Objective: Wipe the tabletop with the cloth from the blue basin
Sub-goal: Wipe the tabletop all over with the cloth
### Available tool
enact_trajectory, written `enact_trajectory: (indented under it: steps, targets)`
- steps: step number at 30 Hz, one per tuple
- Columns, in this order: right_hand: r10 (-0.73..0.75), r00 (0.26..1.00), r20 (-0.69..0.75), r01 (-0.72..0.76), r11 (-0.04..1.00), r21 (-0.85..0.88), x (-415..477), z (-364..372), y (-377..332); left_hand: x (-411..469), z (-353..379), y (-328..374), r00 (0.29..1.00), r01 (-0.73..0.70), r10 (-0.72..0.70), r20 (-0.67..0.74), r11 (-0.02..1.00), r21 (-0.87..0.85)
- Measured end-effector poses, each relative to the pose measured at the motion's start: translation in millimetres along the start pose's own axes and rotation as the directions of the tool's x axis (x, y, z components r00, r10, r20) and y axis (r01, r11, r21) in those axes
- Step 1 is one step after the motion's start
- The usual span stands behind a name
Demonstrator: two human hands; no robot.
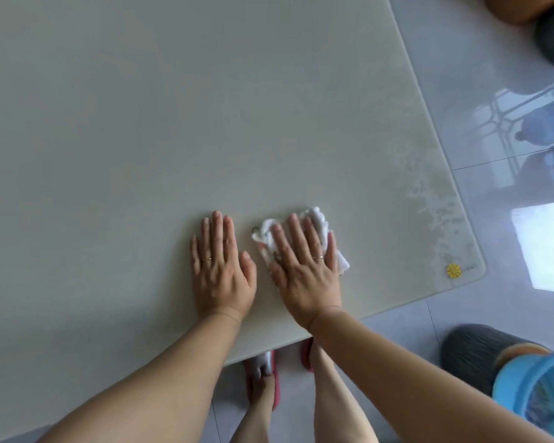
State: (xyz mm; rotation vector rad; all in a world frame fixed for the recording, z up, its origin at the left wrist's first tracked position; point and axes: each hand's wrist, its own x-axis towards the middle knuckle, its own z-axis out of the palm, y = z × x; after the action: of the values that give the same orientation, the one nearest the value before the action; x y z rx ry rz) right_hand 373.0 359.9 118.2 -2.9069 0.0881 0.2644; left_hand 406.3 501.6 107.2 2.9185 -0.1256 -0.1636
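Okay, you have your right hand (304,270) flat on top of the white cloth (317,219), which lies bunched on the table (141,123) near its near edge, right of centre. Your fingers (296,231) lie straight and slightly spread across the cloth, pressing down and not pinching it; folds poke out beyond the fingertips and at both sides of the palm. Your left hand (221,270) rests just beside it, palm down on the bare surface, its fingers (218,228) straight and close together, holding nothing.

This looks like the wiping stroke itself. Blotchy, damp-looking marks (435,212) run along the right side toward the near right corner with the yellow sticker (454,271), so that stretch seems covered, while the broad left and far area shows no such marks and likely needs passes.

To do it well, keep the palm and all the fingers loaded evenly so the cloth slides as one pad and doesn't roll up under your hand. Work in straight, overlapping lanes, and let the left hand brace you as you lean toward the far side. Flatten the bunched folds if you can; a wider pad covers more per pass.

The blue basin (538,388) sits off the table at the near right, above the floor, within reach for a rinse.
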Motion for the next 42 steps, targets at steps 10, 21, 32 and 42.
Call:
enact_trajectory:
  steps: [10,21,32,42]
  targets:
    - [0.589,0.807,-0.038,-0.582,0.806,0.108,87.0,-30.9,92.6,1.2,-1.4,-0.5,1.0,0.002,-0.002,0.008,0.999,0.048]
    - [0.227,0.974,-0.01,-0.227,0.974,0.003,132.5,-56.0,131.4,24.3,-13.8,12.9,0.999,-0.016,0.017,-0.029,0.999,0.031]
    - [-0.371,0.927,0.059,0.375,0.909,-0.18,208.0,-75.5,169.6,198.4,-6.4,81.8,0.998,0.007,-0.008,-0.063,1.0,-0.015]
    - [-0.525,0.849,0.068,0.529,0.843,-0.099,218.7,-63.2,121.6,198.7,2.6,84.5,0.995,0.049,-0.048,-0.083,0.999,0.008]
